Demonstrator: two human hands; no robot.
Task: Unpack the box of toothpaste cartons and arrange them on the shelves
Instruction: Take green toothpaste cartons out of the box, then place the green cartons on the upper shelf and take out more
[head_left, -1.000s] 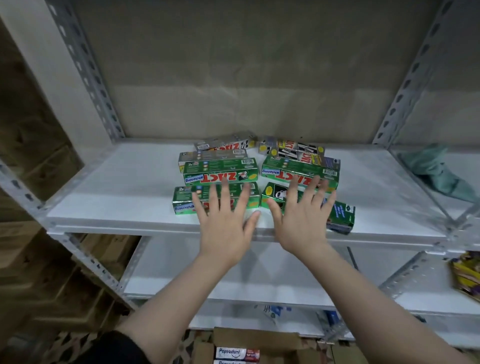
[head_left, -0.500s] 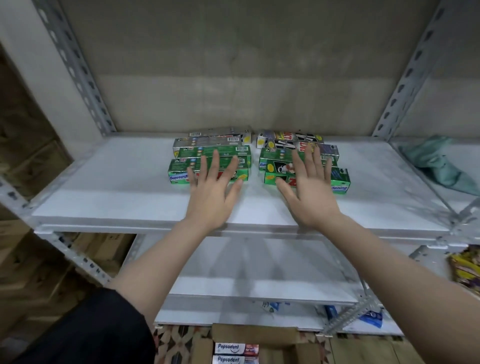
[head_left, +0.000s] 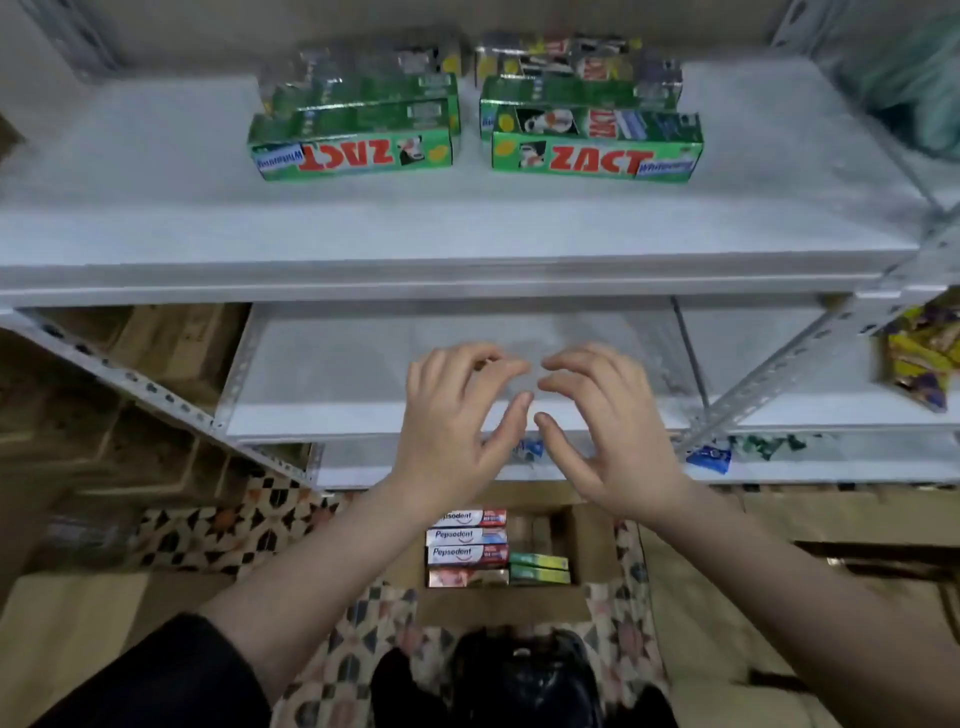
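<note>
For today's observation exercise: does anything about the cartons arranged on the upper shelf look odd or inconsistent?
Yes. The front-left green ZACT toothpaste carton lies with its red lettering upside down, while the front-right green ZACT carton reads upright. Both sit on the white metal shelf; the rows behind are too blurred to judge.

cartons (head_left: 353, 130) on top shelf (head_left: 467, 244); box (head_left: 498, 556) on floor below.
</note>
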